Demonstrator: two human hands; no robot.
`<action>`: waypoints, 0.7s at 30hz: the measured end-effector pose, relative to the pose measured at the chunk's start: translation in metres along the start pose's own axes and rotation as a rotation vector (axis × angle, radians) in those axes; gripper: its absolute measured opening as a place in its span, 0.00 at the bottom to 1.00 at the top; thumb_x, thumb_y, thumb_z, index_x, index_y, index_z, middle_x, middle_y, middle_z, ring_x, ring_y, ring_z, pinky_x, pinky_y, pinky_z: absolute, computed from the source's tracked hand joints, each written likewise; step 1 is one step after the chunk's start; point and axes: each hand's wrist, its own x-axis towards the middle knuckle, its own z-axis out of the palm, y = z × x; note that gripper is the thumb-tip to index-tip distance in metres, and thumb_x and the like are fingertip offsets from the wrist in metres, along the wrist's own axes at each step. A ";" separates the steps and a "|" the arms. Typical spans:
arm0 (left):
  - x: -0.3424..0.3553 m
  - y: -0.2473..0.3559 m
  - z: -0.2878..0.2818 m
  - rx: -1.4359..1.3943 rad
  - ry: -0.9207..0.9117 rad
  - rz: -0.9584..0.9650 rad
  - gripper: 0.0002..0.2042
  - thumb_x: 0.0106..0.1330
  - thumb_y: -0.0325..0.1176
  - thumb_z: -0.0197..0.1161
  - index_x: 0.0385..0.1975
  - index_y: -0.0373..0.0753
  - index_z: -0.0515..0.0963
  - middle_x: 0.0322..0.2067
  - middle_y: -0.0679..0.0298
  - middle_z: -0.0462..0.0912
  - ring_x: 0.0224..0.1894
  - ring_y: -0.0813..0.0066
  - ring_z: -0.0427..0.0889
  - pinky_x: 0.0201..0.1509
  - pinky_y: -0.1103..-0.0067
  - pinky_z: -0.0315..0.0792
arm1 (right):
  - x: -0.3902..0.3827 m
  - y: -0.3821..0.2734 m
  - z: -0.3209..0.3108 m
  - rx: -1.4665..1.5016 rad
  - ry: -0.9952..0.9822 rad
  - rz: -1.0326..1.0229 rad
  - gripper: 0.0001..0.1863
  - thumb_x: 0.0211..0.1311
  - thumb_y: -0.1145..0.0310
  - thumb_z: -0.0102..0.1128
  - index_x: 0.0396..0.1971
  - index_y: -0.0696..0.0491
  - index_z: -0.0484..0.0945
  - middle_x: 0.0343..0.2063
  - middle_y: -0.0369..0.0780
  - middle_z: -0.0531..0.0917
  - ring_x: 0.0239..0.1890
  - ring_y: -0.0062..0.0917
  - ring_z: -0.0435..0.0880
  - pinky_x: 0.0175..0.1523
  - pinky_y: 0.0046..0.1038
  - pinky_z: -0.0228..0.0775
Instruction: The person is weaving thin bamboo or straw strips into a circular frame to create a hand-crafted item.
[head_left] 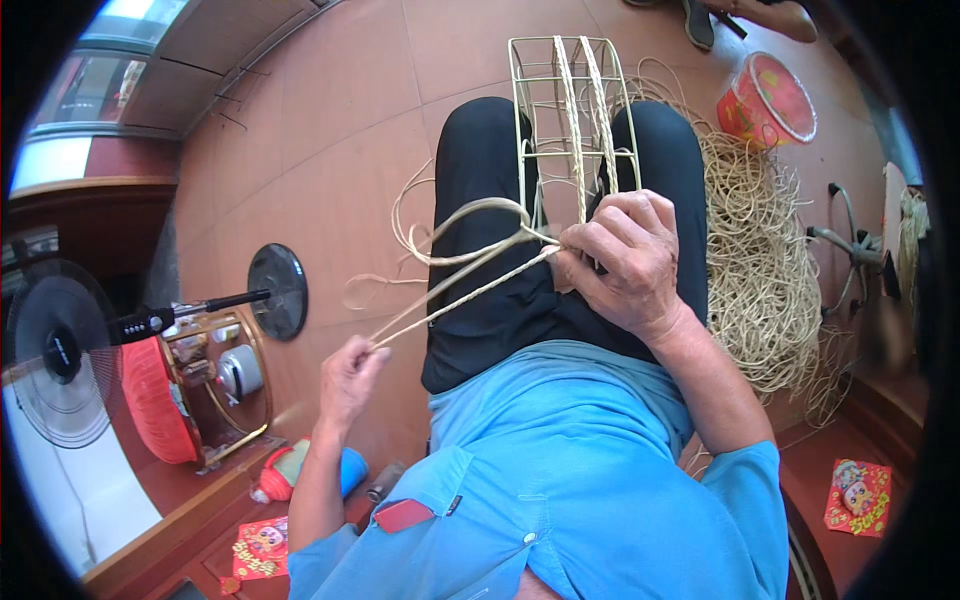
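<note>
A pale metal wire frame (547, 155) stands out from between my knees, with two braided cord strands (572, 110) running along it. My right hand (630, 260) is at its near end, fingers closed in a pinch on the cord. Out to the left, my left hand (352, 378) is closed in a fist around the same tan cord (470, 296). The cord is stretched between both hands, one length twisted and another smoother. A loose loop of it hangs over my left thigh, beside the right fingertips. The right hand hides the frame's near end.
A large heap of tan cord (760, 270) lies on the floor to my right. Behind it stands a red bucket (745, 105). At left are a standing fan (65, 355), its round black base (278, 292) and a red-covered rack (158, 400). Another person's foot (698, 25) shows at the top.
</note>
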 end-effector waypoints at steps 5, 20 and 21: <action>-0.049 -0.269 -0.088 0.544 0.259 -0.361 0.19 0.71 0.48 0.74 0.34 0.35 0.85 0.30 0.50 0.87 0.34 0.48 0.87 0.44 0.57 0.79 | 0.002 -0.001 -0.001 -0.002 0.013 -0.013 0.11 0.58 0.59 0.82 0.27 0.43 0.84 0.28 0.30 0.80 0.44 0.28 0.84 0.59 0.37 0.68; 0.043 0.128 0.046 -0.474 -0.088 0.245 0.14 0.81 0.33 0.67 0.59 0.33 0.84 0.47 0.58 0.90 0.47 0.71 0.89 0.56 0.73 0.84 | 0.007 -0.009 0.003 -0.050 -0.002 0.039 0.16 0.67 0.53 0.77 0.25 0.45 0.83 0.25 0.32 0.79 0.39 0.29 0.83 0.55 0.38 0.66; 0.038 0.153 0.062 -0.539 -0.225 0.210 0.17 0.84 0.35 0.64 0.65 0.32 0.80 0.49 0.57 0.90 0.51 0.72 0.88 0.58 0.74 0.83 | 0.008 -0.008 0.004 -0.059 0.000 0.047 0.17 0.67 0.53 0.77 0.25 0.45 0.83 0.24 0.32 0.79 0.38 0.29 0.83 0.55 0.38 0.66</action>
